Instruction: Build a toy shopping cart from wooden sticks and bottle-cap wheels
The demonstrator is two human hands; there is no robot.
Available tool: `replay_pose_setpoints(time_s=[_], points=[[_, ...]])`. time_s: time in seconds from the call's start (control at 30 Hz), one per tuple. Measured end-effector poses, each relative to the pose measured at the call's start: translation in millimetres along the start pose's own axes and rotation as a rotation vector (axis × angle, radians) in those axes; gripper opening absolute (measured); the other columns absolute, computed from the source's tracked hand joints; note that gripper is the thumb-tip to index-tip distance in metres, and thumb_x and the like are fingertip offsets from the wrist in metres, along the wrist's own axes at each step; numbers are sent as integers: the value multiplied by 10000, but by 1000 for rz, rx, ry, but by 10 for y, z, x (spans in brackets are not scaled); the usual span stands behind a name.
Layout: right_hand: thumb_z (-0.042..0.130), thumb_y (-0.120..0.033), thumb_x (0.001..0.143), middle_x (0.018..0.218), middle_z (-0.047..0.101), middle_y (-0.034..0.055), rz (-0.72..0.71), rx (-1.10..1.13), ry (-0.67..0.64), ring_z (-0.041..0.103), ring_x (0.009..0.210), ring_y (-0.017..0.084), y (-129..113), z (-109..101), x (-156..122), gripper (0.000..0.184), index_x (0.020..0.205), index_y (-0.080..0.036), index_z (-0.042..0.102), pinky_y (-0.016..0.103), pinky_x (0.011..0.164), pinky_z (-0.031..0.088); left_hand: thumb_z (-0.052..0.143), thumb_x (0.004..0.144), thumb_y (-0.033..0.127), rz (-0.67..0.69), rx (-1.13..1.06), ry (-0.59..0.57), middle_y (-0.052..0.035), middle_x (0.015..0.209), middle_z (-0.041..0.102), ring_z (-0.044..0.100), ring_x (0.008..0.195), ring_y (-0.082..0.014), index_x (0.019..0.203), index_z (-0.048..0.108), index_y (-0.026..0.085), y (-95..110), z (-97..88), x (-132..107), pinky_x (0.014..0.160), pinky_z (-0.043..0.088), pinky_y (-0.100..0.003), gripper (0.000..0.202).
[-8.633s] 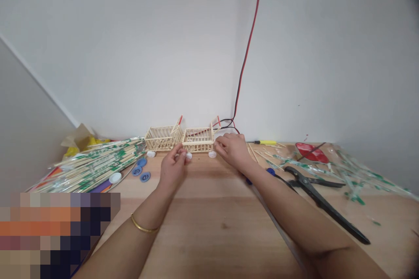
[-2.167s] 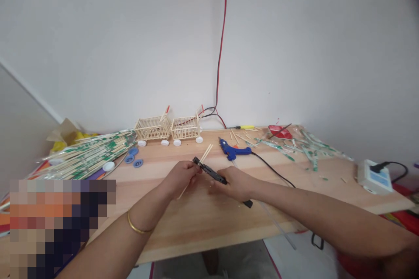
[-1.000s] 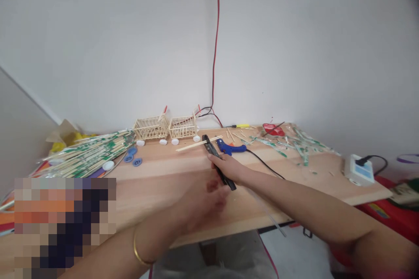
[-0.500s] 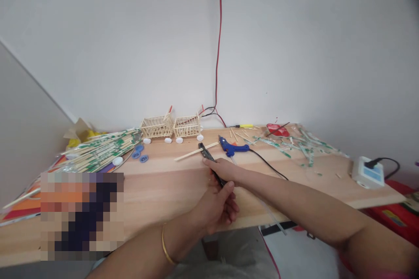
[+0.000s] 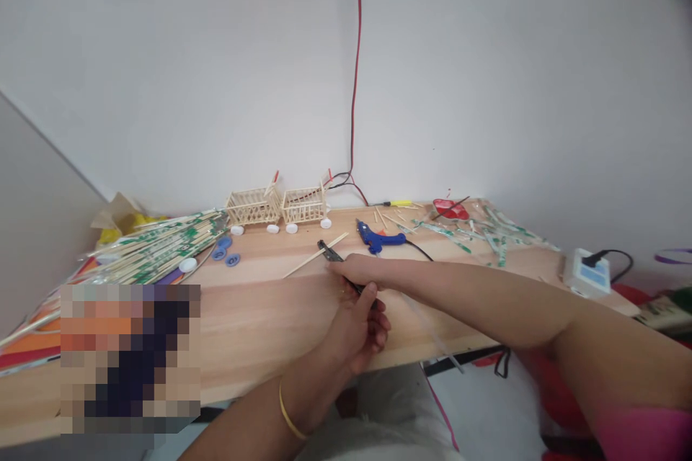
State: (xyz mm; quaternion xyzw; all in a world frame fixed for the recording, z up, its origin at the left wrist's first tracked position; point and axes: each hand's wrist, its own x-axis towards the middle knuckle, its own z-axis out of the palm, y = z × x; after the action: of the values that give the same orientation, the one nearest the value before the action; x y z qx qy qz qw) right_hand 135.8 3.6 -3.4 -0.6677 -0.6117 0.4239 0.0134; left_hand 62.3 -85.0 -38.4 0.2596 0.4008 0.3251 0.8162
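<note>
My left hand (image 5: 360, 328), with a gold bangle on its wrist, closes round the handle end of black pliers (image 5: 332, 253), its thumb laid along the top. Farther forward, my right hand (image 5: 354, 270) grips the same pliers just behind the head, hiding much of the tool. A thin wooden stick (image 5: 300, 266) crosses at the pliers' jaws, slanting up to the right; whether the jaws bite it I cannot tell. Right of the jaws lies a blue glue gun (image 5: 380, 239). Two small stick-built carts, a left cart (image 5: 254, 209) and a right cart (image 5: 303, 207), stand behind on white wheels.
Wrapped chopsticks (image 5: 162, 248) are heaped at the left, beside blue caps (image 5: 232, 259) and a white cap (image 5: 188, 265). Short stick pieces (image 5: 386, 217), a yellow-handled tool (image 5: 401, 204) and torn wrappers (image 5: 494, 234) lie at the back right. A white power box (image 5: 587, 274) sits at the right edge.
The pliers and both hands have shifted slightly left relative to the glue gun. The stick at the jaws slants more steeply. The whole view has shifted a little.
</note>
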Motion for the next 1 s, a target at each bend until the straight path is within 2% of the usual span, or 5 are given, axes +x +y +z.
replay_pose_setpoints(time_s=[0.27,0.63,0.9,1.0], points=[[398,-440,861,720,657,91,-22,-76,-19,607,674,196,-79,-31,-89,418,588,-161,549,280,635,437,587,793,497,-4,-39,-39,33,471,533,390,287,-49,716,517,155,-47,-75,76,296,199,-177,357],[420,-429,839,763,672,104,-12,-105,-3,639,758,230,-115,-35,-117,375,599,-169,544,290,638,439,551,837,417,15,-48,-21,45,458,512,363,275,-46,704,505,165,-31,-64,57,278,210,-169,289],[441,-463,838,700,654,68,-12,-21,-19,605,624,178,-57,-23,-50,395,601,-169,557,274,589,445,526,867,433,-30,-53,-12,45,469,511,377,298,-33,705,506,156,-8,-37,71,311,212,-158,322],[427,-504,847,666,645,60,-18,17,-7,585,578,163,11,-13,-32,429,606,-171,553,268,559,442,520,844,529,-98,45,-71,7,561,587,468,367,-56,767,539,148,48,-89,20,363,304,-170,389]])
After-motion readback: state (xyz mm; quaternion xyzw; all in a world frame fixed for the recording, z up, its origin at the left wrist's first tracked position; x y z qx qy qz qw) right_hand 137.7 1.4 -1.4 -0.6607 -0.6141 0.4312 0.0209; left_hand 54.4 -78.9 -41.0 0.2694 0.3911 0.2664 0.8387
